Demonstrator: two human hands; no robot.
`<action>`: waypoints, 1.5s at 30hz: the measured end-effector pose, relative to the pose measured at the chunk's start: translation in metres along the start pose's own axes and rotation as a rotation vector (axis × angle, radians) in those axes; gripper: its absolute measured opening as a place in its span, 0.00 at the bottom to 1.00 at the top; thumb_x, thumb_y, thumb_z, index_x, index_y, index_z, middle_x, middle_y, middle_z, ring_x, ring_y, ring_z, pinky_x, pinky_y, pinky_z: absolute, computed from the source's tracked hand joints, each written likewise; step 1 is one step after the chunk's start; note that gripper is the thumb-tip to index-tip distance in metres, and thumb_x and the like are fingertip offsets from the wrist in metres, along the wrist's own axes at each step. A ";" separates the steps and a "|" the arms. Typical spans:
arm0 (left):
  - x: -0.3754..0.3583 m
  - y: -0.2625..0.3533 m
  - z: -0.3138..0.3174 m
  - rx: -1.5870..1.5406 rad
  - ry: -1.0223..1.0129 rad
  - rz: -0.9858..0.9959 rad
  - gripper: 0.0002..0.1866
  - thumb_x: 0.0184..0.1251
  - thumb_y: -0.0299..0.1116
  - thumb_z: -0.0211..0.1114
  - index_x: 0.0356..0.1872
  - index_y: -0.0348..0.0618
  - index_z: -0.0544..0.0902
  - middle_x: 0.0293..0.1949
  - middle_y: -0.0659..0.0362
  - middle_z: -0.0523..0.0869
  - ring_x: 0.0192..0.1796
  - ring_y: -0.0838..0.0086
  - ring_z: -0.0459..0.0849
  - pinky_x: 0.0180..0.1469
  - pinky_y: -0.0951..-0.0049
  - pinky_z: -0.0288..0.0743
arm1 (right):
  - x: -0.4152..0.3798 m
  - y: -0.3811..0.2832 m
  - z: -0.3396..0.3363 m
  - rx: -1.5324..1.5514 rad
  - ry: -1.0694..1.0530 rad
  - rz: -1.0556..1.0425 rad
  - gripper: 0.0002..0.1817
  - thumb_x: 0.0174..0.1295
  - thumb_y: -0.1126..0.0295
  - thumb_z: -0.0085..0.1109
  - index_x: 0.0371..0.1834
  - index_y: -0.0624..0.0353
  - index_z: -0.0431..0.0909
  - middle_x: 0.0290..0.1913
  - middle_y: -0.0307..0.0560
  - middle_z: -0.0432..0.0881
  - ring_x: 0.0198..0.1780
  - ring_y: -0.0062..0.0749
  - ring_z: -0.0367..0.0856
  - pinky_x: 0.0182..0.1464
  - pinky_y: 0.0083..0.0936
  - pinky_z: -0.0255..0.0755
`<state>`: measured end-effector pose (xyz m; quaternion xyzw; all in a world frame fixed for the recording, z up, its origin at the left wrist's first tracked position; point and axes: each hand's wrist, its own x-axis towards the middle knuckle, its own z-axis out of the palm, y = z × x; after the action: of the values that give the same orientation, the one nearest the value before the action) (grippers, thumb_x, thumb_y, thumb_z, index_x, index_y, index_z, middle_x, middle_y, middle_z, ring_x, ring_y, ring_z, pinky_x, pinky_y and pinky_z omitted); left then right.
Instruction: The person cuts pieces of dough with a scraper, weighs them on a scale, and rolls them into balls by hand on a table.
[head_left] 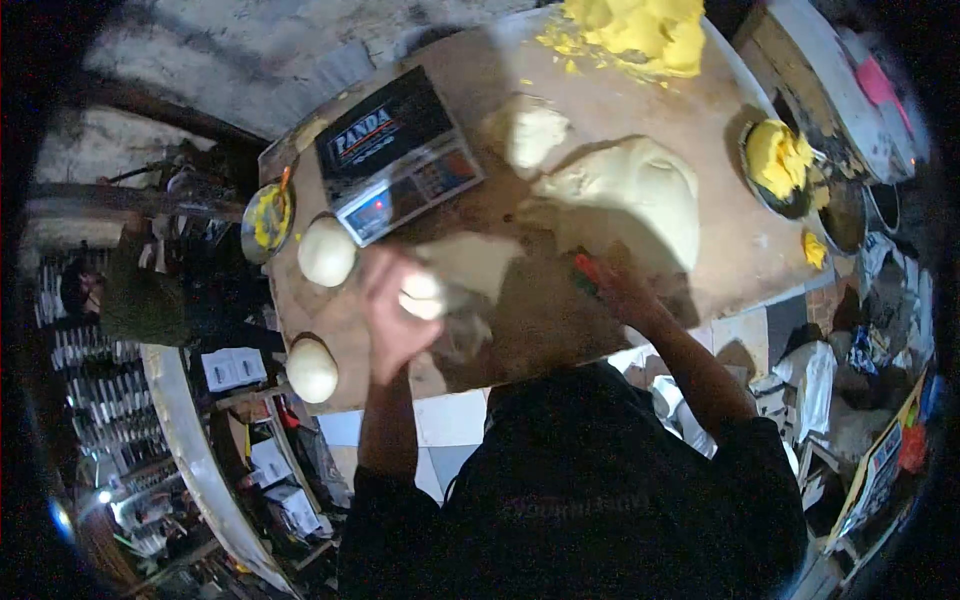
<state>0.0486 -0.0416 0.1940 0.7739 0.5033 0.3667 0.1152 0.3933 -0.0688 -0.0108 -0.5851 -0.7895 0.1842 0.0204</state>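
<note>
My left hand (392,318), blurred by motion, is closed around a piece of pale dough (421,294) above the table's left half. Fingers of my right hand (622,290) are wrapped round a tool with a red and green handle (585,268); its working end cannot be made out. Beyond that hand lies a large slab of dough (640,190), with a smaller dough lump (537,135) beside it. Left of my left hand sit two round dough balls, one (326,251) near the black PANDA scale (400,150) and another (312,370) at the table's edge.
The wooden table (740,230) carries a yellow mound (640,35) at the far side. A bowl of yellow paste (778,160) stands at the right edge, and a smaller bowl (268,222) at the left. Another person (145,290) is at the far left, beside shelving.
</note>
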 end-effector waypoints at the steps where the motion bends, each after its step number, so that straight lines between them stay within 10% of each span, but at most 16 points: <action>1: 0.030 0.000 -0.024 0.042 0.088 0.046 0.22 0.33 0.27 0.72 0.39 0.38 0.83 0.40 0.50 0.84 0.45 0.56 0.83 0.47 0.62 0.77 | 0.006 -0.019 -0.011 0.093 -0.034 -0.001 0.32 0.65 0.66 0.53 0.73 0.53 0.59 0.61 0.58 0.71 0.54 0.60 0.76 0.55 0.49 0.73; 5: 0.145 -0.077 -0.028 0.219 0.540 -0.032 0.26 0.33 0.26 0.72 0.43 0.39 0.81 0.42 0.50 0.84 0.47 0.53 0.83 0.50 0.59 0.78 | 0.034 -0.075 -0.017 0.311 0.156 -0.048 0.33 0.57 0.67 0.62 0.66 0.63 0.63 0.46 0.65 0.80 0.51 0.62 0.79 0.55 0.47 0.73; 13: 0.211 -0.292 0.024 0.119 -0.059 -0.008 0.38 0.35 0.34 0.77 0.56 0.46 0.75 0.47 0.53 0.83 0.50 0.55 0.82 0.58 0.54 0.69 | 0.007 -0.115 -0.022 0.365 0.178 0.479 0.23 0.56 0.69 0.65 0.54 0.60 0.69 0.34 0.57 0.84 0.36 0.49 0.85 0.38 0.42 0.77; 17: 0.205 -0.290 0.029 0.308 -0.270 -0.035 0.45 0.35 0.49 0.76 0.62 0.51 0.71 0.58 0.50 0.76 0.62 0.51 0.72 0.67 0.42 0.55 | -0.012 -0.113 -0.048 0.544 0.331 0.742 0.19 0.54 0.71 0.67 0.45 0.61 0.68 0.24 0.51 0.82 0.28 0.30 0.82 0.30 0.33 0.75; 20: 0.204 -0.263 0.015 0.525 -0.302 0.038 0.39 0.37 0.54 0.75 0.56 0.53 0.78 0.64 0.46 0.69 0.66 0.44 0.64 0.68 0.37 0.52 | -0.023 -0.094 -0.049 0.526 0.354 0.623 0.19 0.54 0.70 0.68 0.44 0.59 0.68 0.26 0.58 0.82 0.31 0.51 0.85 0.35 0.40 0.76; 23: 0.180 -0.188 0.001 0.458 0.097 0.079 0.26 0.49 0.47 0.72 0.50 0.51 0.82 0.61 0.47 0.72 0.61 0.49 0.71 0.63 0.46 0.65 | -0.038 -0.078 -0.055 0.406 0.378 0.610 0.19 0.55 0.69 0.68 0.44 0.60 0.68 0.27 0.56 0.81 0.30 0.47 0.84 0.34 0.36 0.75; 27: 0.091 -0.154 0.109 -0.222 -0.330 -0.014 0.18 0.59 0.37 0.66 0.49 0.41 0.80 0.47 0.47 0.80 0.49 0.57 0.81 0.52 0.57 0.74 | -0.066 -0.056 -0.045 0.563 0.502 0.557 0.21 0.55 0.69 0.69 0.48 0.61 0.70 0.27 0.54 0.82 0.29 0.40 0.81 0.35 0.35 0.74; 33: 0.002 -0.134 0.328 -0.070 -0.111 -0.256 0.21 0.62 0.43 0.66 0.42 0.31 0.81 0.35 0.40 0.85 0.39 0.52 0.86 0.41 0.57 0.77 | -0.083 -0.046 -0.058 0.713 0.484 0.528 0.22 0.53 0.68 0.69 0.49 0.60 0.70 0.35 0.59 0.82 0.37 0.48 0.83 0.41 0.36 0.75; 39: -0.018 -0.042 0.206 -0.374 -0.336 -0.507 0.22 0.68 0.46 0.60 0.41 0.31 0.83 0.28 0.44 0.85 0.33 0.53 0.85 0.40 0.58 0.77 | -0.107 -0.020 -0.042 0.620 0.519 0.523 0.22 0.53 0.71 0.70 0.49 0.60 0.70 0.38 0.56 0.83 0.39 0.52 0.84 0.41 0.38 0.77; 44: -0.126 -0.139 0.245 -0.206 -0.363 -0.533 0.24 0.73 0.49 0.55 0.50 0.36 0.82 0.37 0.46 0.86 0.39 0.57 0.85 0.45 0.61 0.78 | -0.057 -0.034 -0.024 0.236 0.601 0.122 0.23 0.58 0.70 0.64 0.56 0.60 0.70 0.42 0.58 0.83 0.44 0.57 0.83 0.45 0.44 0.76; 45: -0.118 -0.138 0.231 -0.241 -0.371 -0.519 0.24 0.73 0.48 0.54 0.51 0.36 0.82 0.38 0.47 0.86 0.39 0.57 0.85 0.46 0.61 0.78 | -0.030 -0.074 -0.042 0.808 0.771 0.174 0.22 0.59 0.69 0.62 0.56 0.61 0.70 0.45 0.59 0.82 0.46 0.57 0.82 0.46 0.45 0.75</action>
<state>0.0837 -0.0346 -0.0975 0.6543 0.6073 0.2347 0.3848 0.3455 -0.1033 0.0572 -0.6186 -0.5407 0.2456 0.5145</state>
